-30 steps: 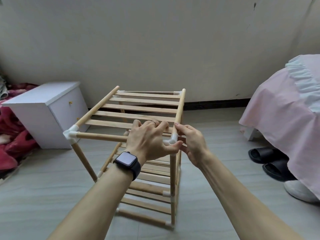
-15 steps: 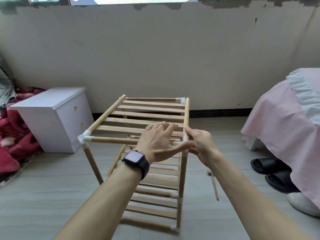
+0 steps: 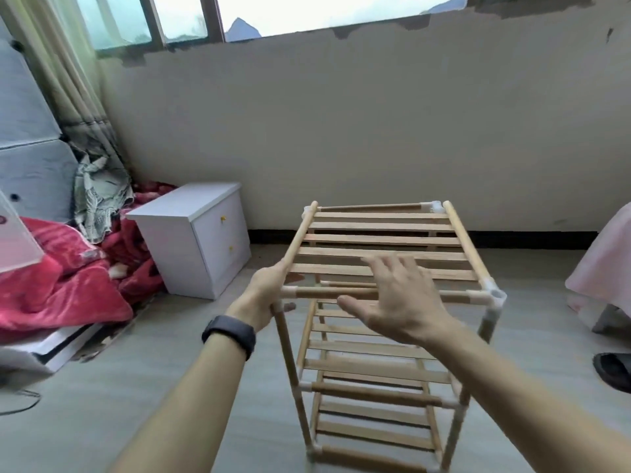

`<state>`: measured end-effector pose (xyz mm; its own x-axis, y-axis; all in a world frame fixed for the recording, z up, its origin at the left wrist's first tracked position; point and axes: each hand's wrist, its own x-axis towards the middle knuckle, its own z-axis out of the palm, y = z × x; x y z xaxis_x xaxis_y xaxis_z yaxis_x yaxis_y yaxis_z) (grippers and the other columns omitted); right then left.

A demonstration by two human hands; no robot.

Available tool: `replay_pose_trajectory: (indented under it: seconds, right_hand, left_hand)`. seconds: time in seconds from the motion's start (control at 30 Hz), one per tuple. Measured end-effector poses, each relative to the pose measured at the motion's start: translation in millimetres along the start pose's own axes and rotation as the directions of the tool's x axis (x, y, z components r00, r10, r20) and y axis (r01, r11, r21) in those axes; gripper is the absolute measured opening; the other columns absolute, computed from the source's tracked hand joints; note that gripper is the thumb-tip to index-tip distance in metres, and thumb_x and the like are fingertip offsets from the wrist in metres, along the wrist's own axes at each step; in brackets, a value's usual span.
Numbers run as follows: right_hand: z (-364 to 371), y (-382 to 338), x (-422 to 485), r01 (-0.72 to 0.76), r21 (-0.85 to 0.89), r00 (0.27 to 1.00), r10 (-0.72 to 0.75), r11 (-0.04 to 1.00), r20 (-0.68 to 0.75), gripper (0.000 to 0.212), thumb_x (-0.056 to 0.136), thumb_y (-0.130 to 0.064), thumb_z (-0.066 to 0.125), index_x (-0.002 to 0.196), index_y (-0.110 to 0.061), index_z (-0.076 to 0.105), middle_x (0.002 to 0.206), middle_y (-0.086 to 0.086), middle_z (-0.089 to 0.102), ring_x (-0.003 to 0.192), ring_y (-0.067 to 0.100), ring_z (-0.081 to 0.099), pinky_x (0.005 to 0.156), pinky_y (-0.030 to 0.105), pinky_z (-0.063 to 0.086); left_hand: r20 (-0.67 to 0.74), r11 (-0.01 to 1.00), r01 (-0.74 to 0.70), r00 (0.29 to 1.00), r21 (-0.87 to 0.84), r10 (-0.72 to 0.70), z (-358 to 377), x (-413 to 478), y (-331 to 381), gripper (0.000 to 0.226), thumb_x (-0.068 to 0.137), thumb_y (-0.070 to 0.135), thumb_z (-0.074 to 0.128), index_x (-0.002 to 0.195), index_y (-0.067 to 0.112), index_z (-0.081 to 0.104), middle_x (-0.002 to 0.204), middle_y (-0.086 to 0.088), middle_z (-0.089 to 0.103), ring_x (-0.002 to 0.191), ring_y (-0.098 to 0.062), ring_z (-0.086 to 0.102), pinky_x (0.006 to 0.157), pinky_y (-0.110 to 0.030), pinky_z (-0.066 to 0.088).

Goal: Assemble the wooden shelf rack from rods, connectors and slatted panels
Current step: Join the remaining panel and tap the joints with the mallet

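Two forearms reach in from six o'clock, the left wearing a dark watch (image 3: 229, 336). The left hand (image 3: 264, 297) grips the near-left corner of the wooden rack (image 3: 375, 240), fingers curled round it. The right hand (image 3: 399, 298) is over the front rod (image 3: 321, 292), fingers wide, holding nothing. The rack stands upright on the floor (image 3: 102, 404) at centre, with a white cabinet (image 3: 198, 240) beyond at ten o'clock.
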<state>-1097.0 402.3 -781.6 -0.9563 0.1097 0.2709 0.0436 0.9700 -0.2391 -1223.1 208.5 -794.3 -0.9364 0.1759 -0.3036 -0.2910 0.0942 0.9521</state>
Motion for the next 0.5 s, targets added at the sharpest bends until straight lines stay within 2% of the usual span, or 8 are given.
replay_pose_trajectory:
  seconds: [0.07,0.13,0.2,0.27,0.37,0.5]
  right_hand:
    - [12,-22,13,0.076,-0.132,0.992,-0.061,0.988,0.113,0.088,0.081,-0.081,0.050,0.150,-0.027,0.036,0.151,0.003,0.041,0.138,0.025,0.035,0.110,0.048,0.035]
    - [18,-35,28,0.074,-0.184,0.992,-0.053,0.980,0.117,0.078,0.083,-0.071,0.059,0.144,-0.026,0.041,0.146,0.005,0.041,0.135,0.027,0.035,0.106,0.047,0.037]
    - [23,-42,43,0.048,-0.220,0.989,-0.016,0.974,0.144,0.071,0.084,-0.066,0.061,0.138,-0.024,0.045,0.142,0.005,0.042,0.133,0.028,0.035,0.103,0.047,0.038]
    - [26,-47,55,0.029,-0.236,0.980,0.018,0.971,0.198,0.068,0.084,-0.064,0.061,0.136,-0.023,0.045,0.138,0.006,0.044,0.131,0.029,0.037,0.101,0.048,0.038]
    - [31,-52,66,0.004,-0.204,0.981,0.035,0.979,0.189,0.061,0.081,-0.057,0.062,0.131,-0.023,0.049,0.131,0.007,0.049,0.122,0.029,0.043,0.098,0.046,0.040]
    - [34,-49,69,-0.009,-0.175,0.991,0.032,0.985,0.129,0.059,0.076,-0.048,0.059,0.129,-0.023,0.050,0.124,0.005,0.052,0.115,0.027,0.046,0.090,0.041,0.041]
  left_hand:
    - [-0.014,0.998,-0.010,1.000,-0.062,0.009,6,5,-5,0.034,0.103,0.044,0.046,0.122,0.019,0.061,0.122,-0.010,0.064,0.111,-0.030,0.066,0.085,-0.046,0.056]
    - [-0.005,0.992,0.011,1.000,-0.125,-0.011,5,9,-5,0.031,0.102,0.040,0.048,0.117,0.017,0.063,0.115,-0.011,0.070,0.104,-0.028,0.071,0.085,-0.045,0.057]
    - [0.024,0.974,0.038,0.999,-0.225,-0.033,2,11,-3,0.028,0.101,0.034,0.048,0.113,0.014,0.063,0.111,-0.011,0.071,0.095,-0.023,0.074,0.072,-0.039,0.061]
    - [0.031,0.960,0.028,0.999,-0.278,-0.020,3,14,-3,0.028,0.102,0.030,0.046,0.115,0.012,0.064,0.116,-0.010,0.070,0.094,-0.019,0.074,0.061,-0.033,0.058]
    - [-0.017,0.956,-0.036,0.999,-0.291,0.032,9,20,-5,0.031,0.100,0.033,0.050,0.113,0.013,0.069,0.118,-0.008,0.070,0.099,-0.022,0.072,0.067,-0.035,0.057]
    - [-0.112,0.970,-0.076,0.992,-0.229,0.052,16,25,-4,0.036,0.094,0.046,0.053,0.100,0.018,0.075,0.102,-0.003,0.071,0.084,-0.020,0.065,0.064,-0.033,0.051]
